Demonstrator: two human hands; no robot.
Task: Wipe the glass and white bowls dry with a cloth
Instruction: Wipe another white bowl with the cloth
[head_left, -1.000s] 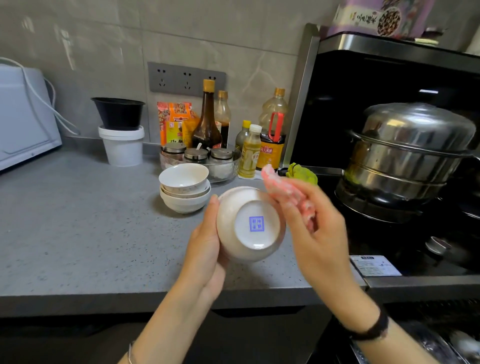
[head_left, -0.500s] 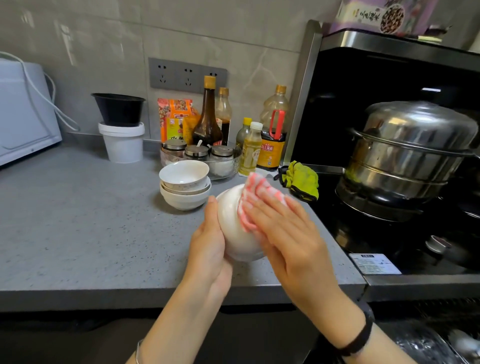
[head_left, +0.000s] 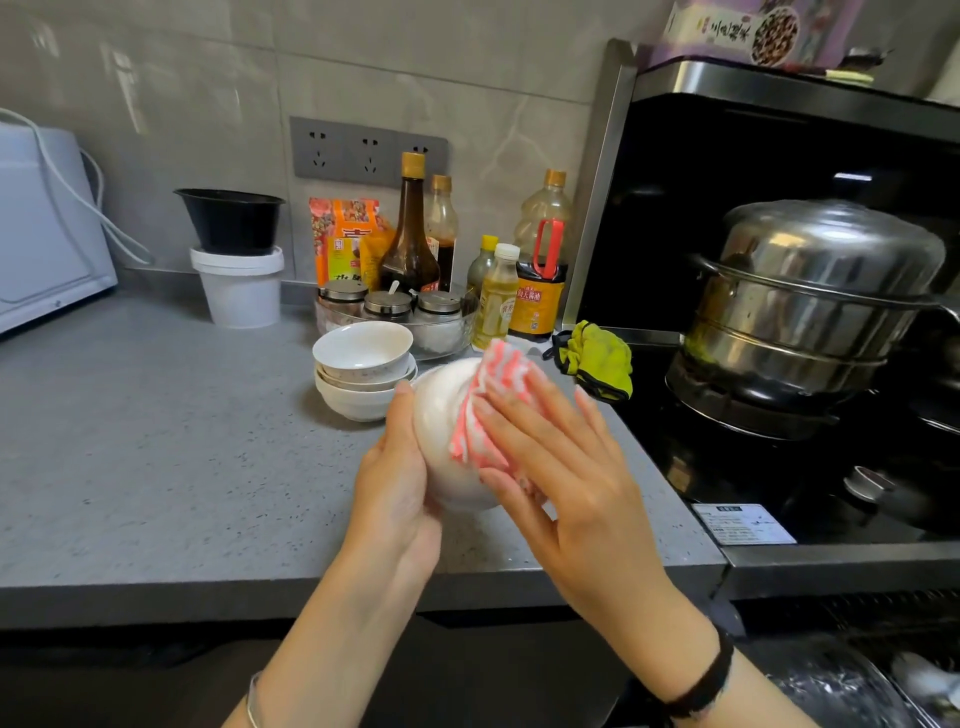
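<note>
The left hand (head_left: 395, 483) holds a white bowl (head_left: 441, 415) on its side above the front of the worktop (head_left: 156, 441). Its thumb lies along the bowl wall, and the other fingers are hidden behind the bowl. The right hand (head_left: 566, 483) presses a pink-and-white striped cloth (head_left: 493, 400) flat against the bowl's outer surface, fingers (head_left: 514, 418) straight and slightly spread. Just behind, a stack of white bowls (head_left: 363, 369) stands upright on the worktop; the top bowl shows a bare white interior. Behind the stack, a glass bowl (head_left: 462, 325) contains three metal-lidded jars (head_left: 387, 305). Farther left, a black bowl (head_left: 231, 221) sits on a white tub (head_left: 239, 293); its contents cannot be seen.
</note>
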